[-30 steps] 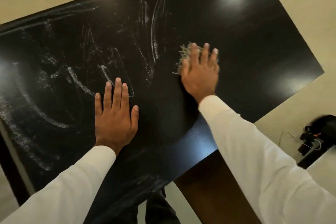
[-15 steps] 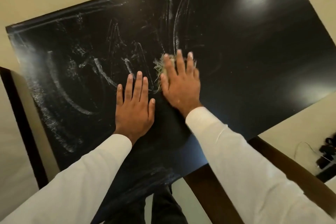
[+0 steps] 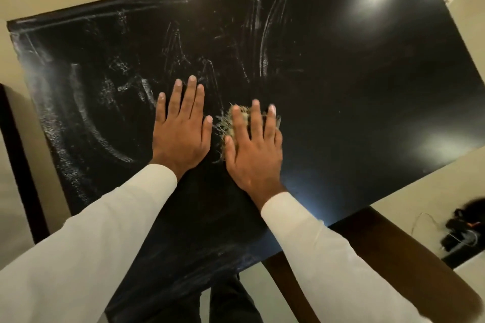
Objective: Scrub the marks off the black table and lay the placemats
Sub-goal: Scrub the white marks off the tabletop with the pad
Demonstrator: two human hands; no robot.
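Fibrous scrubber [image 3: 227, 123]: pressed under right hand [image 3: 253, 157], fingers [image 3: 256, 123] straight; now brought beside flat left hand [image 3: 181, 139]; counter [image 3: 367, 102] marks [image 3: 263, 42] remain.

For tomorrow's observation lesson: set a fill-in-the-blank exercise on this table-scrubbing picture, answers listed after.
The wiry scrubber lies under the ____ hand.
The left hand rests ____ on the black table, holding nothing.
The white marks lie mostly on the person's ____ side.
Both sleeves are ____.
Missing words: right; flat; left; white.
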